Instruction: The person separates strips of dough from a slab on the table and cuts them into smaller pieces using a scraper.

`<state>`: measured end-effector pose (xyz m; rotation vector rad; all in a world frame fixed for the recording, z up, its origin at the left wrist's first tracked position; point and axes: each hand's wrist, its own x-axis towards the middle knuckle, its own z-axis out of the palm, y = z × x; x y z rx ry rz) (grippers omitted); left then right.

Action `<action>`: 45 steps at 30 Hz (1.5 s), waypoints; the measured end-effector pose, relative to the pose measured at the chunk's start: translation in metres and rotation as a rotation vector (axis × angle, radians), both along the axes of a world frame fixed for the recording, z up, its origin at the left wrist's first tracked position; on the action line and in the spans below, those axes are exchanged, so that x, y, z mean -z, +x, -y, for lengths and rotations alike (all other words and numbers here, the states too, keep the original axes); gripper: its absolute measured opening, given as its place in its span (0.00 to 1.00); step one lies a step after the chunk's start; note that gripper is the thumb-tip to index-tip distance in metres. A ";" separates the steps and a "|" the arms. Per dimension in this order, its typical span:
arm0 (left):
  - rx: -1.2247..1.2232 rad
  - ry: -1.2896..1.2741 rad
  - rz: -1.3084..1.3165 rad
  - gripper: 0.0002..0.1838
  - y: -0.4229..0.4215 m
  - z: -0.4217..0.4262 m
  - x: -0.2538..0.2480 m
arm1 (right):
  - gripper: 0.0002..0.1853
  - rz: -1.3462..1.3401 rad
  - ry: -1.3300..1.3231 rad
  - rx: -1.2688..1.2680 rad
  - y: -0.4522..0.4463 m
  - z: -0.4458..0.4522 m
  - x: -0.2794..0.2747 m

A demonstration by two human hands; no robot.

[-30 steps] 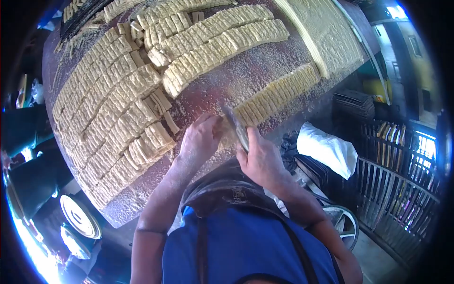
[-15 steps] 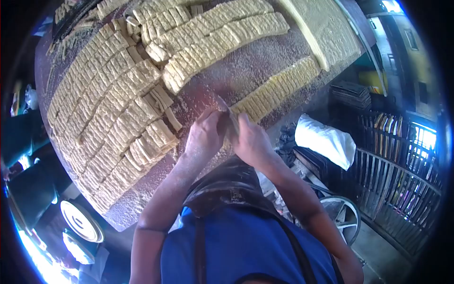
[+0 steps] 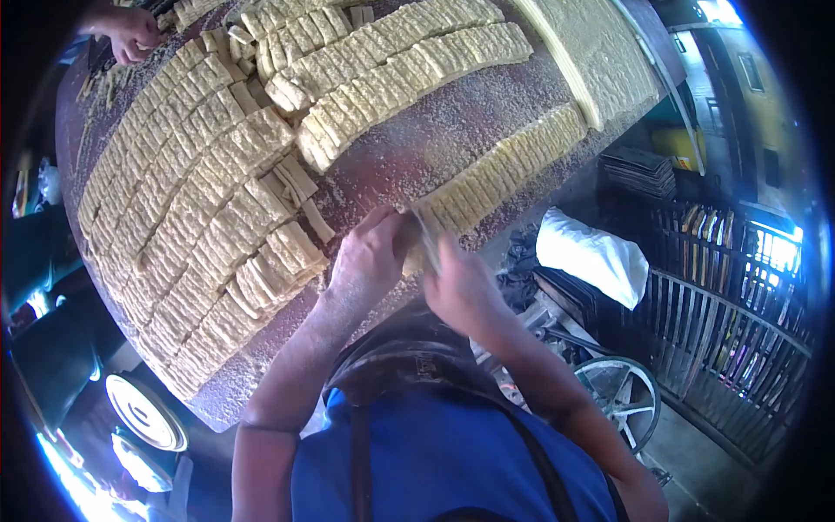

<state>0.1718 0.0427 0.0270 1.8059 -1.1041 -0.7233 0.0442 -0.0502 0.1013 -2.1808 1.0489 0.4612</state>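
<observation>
My right hand [image 3: 463, 283] is closed round a knife [image 3: 428, 233], whose thin blade stands at the near end of a long pale dough strip [image 3: 513, 170]. Motion blurs that hand slightly. At the same end of the strip, my left hand [image 3: 370, 257] has its fingers curled and pressed together close to the blade; they seem to grip the dough, though the palm side is hidden. Crosswise lines mark the strip along its length. To the left lie many rows of cut dough pieces [image 3: 187, 226], with a few loose pieces [image 3: 296, 178] beside my left hand.
More cut rows [image 3: 417, 65] lie farther back on the floury table [image 3: 417, 139]. A large dough slab [image 3: 600, 56] covers the far right. Another person's hand [image 3: 130, 35] is at the far left edge. A white sack [image 3: 591, 257] and a spoked wheel [image 3: 619, 400] stand right of the table.
My right hand has moved slightly down and towards me with the knife, while my left hand stays nearly in place. Another person's hand has come into view at the upper left.
</observation>
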 end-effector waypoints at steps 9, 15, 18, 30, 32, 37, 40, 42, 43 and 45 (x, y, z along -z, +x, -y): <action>-0.095 -0.008 -0.066 0.18 -0.001 -0.012 -0.008 | 0.19 0.248 -0.066 0.043 -0.023 -0.002 -0.012; -0.110 0.031 -0.055 0.18 -0.001 -0.015 -0.002 | 0.19 0.114 -0.026 0.043 -0.031 -0.028 -0.021; -0.119 -0.010 0.016 0.18 -0.003 -0.016 0.010 | 0.20 0.067 0.016 0.037 -0.026 -0.025 -0.034; -0.106 -0.056 -0.072 0.13 0.002 -0.017 0.010 | 0.20 0.210 -0.059 0.000 -0.007 -0.006 0.003; -0.141 -0.060 -0.080 0.12 0.001 -0.023 0.006 | 0.20 0.235 -0.077 0.028 -0.011 -0.015 -0.014; -0.186 -0.087 -0.052 0.10 0.001 -0.027 0.007 | 0.20 0.179 -0.101 0.014 -0.020 -0.037 -0.010; -0.153 -0.102 0.025 0.09 0.002 -0.026 0.010 | 0.20 0.109 -0.105 0.023 -0.018 -0.043 -0.014; -0.135 -0.126 0.048 0.09 0.003 -0.024 0.026 | 0.19 0.085 -0.107 0.017 -0.010 -0.040 -0.001; -0.117 -0.157 0.082 0.08 0.004 -0.023 0.031 | 0.19 0.093 -0.104 0.027 0.001 -0.035 0.019; -0.117 -0.063 0.022 0.09 0.000 -0.028 0.026 | 0.18 0.047 -0.059 0.038 0.025 -0.031 0.022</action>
